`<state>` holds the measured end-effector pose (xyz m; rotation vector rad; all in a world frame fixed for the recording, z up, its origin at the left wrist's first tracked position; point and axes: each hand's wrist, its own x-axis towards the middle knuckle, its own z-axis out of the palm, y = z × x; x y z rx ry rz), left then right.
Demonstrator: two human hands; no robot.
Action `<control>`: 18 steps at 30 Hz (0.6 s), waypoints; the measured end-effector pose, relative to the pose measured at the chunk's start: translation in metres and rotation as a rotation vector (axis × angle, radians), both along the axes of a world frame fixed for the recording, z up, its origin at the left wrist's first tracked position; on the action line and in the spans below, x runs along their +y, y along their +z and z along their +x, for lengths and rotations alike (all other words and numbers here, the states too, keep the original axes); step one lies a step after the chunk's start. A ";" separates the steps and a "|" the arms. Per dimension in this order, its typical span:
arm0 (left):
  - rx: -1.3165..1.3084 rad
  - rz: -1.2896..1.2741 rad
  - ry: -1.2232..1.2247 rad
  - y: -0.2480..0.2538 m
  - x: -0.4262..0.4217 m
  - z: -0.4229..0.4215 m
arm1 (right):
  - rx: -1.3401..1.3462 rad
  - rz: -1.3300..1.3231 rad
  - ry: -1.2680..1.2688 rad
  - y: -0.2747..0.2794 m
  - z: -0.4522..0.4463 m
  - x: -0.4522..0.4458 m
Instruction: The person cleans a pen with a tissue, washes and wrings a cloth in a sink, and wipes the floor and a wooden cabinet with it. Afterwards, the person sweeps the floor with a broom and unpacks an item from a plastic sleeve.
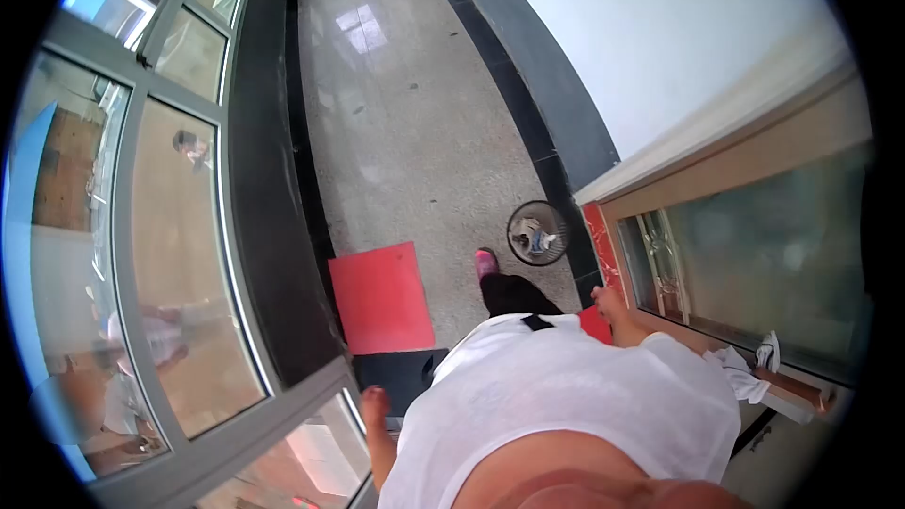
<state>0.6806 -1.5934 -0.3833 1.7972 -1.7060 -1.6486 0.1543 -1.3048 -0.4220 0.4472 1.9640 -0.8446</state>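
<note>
From where I stand, the person is in a long passage, one leg forward; the pink shoe (486,262) is on the speckled floor (396,132). The left hand (375,403) hangs at the side, near the grey frame (316,379) of the glazed wall; its fingers appear curled, but I cannot tell whether they press together or pinch anything. The right hand (609,303) is at the opposite side, near the red strip (603,243) along the door frame; contact cannot be confirmed, and I cannot tell the state of its grip. The glass door panel (773,245) is to the right of that hand; a white cloth (745,375) hangs near the brown handle (794,390), behind the right forearm. The wastebasket (549,213) is on the floor ahead of the right hand, well apart from it; crumpled litter (534,239) lies inside; a red mat (382,297) lies flat ahead of the left hand.
</note>
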 end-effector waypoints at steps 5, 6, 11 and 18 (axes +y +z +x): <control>-0.180 0.268 0.006 -0.063 -0.030 -0.001 | 0.140 -0.248 0.192 0.022 -0.084 -0.150; -0.169 0.267 0.011 -0.061 -0.036 -0.001 | 0.149 -0.249 0.199 0.026 -0.096 -0.182; -0.574 -0.584 -0.743 -0.063 -0.105 0.005 | 0.549 -0.348 0.505 0.024 -0.155 -0.323; -0.423 0.364 0.165 -0.069 -0.362 -0.088 | 0.501 -0.068 0.586 -0.010 -0.181 -0.375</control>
